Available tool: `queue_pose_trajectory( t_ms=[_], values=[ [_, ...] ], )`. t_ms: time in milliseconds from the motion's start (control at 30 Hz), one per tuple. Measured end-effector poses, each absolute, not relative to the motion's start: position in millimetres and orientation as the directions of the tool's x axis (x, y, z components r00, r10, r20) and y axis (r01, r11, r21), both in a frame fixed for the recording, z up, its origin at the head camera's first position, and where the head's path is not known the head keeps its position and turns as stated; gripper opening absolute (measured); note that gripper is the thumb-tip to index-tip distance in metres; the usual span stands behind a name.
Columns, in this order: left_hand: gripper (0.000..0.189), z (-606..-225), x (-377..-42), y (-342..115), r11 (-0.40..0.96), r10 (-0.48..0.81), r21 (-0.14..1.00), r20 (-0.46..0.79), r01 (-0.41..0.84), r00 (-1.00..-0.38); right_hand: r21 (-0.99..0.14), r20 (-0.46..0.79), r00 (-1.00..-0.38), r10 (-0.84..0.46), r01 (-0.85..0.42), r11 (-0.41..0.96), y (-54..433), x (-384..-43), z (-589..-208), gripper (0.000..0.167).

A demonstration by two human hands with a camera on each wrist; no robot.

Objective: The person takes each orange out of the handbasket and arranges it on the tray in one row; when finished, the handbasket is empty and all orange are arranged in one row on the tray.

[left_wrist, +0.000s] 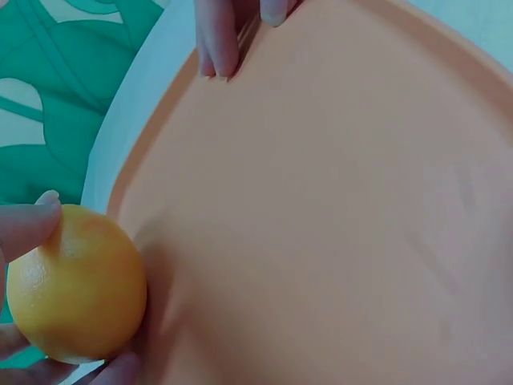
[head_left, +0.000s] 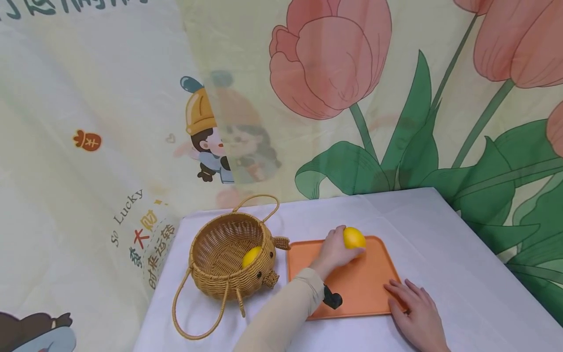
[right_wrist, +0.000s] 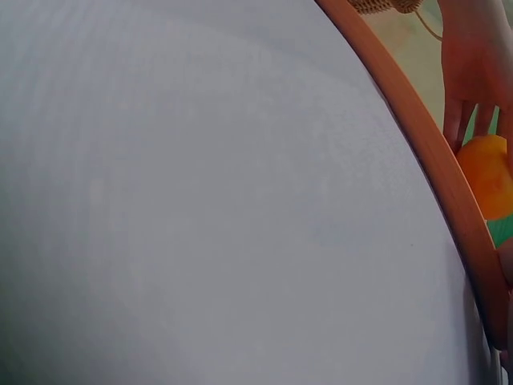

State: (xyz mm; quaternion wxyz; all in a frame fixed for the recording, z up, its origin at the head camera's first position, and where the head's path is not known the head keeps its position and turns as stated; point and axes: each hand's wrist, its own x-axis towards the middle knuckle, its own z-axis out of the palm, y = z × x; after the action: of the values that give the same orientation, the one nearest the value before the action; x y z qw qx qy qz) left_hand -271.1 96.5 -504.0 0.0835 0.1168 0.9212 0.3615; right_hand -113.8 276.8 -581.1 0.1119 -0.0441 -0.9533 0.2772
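Observation:
In the head view my left hand [head_left: 336, 250] grips a yellow lemon [head_left: 354, 238] over the far part of an orange tray [head_left: 365, 288]. The left wrist view shows this lemon [left_wrist: 80, 285] between thumb and fingers, near the tray's rim. My right hand [head_left: 418, 313] rests at the tray's near right corner, fingers extended and touching the rim. Its fingertips [left_wrist: 218, 48] show at the tray edge in the left wrist view. A second yellow lemon [head_left: 252, 257] lies inside a woven basket [head_left: 206, 283], left of the tray, partly hidden by the basket wall.
The basket has two loop handles; one handle [head_left: 193, 337] hangs onto the white tablecloth [head_left: 444, 254]. A black patch [head_left: 332, 297] shows on the tray beside the left sleeve [head_left: 281, 310]. Behind the table hangs a printed curtain [head_left: 246, 49] with tulips.

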Motion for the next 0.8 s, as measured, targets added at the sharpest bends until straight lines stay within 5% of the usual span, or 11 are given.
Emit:
queue_pose_trajectory(
  t_ms=[800],
  values=[
    [0.094, -490.1, -257.0, 82.6, 0.648, 0.330, 0.734, -0.031, 0.202, -0.943, -0.533, 0.177, -0.971, 0.160, 0.042, 0.845, 276.2, -114.0, -581.9, 0.039]
  ],
)
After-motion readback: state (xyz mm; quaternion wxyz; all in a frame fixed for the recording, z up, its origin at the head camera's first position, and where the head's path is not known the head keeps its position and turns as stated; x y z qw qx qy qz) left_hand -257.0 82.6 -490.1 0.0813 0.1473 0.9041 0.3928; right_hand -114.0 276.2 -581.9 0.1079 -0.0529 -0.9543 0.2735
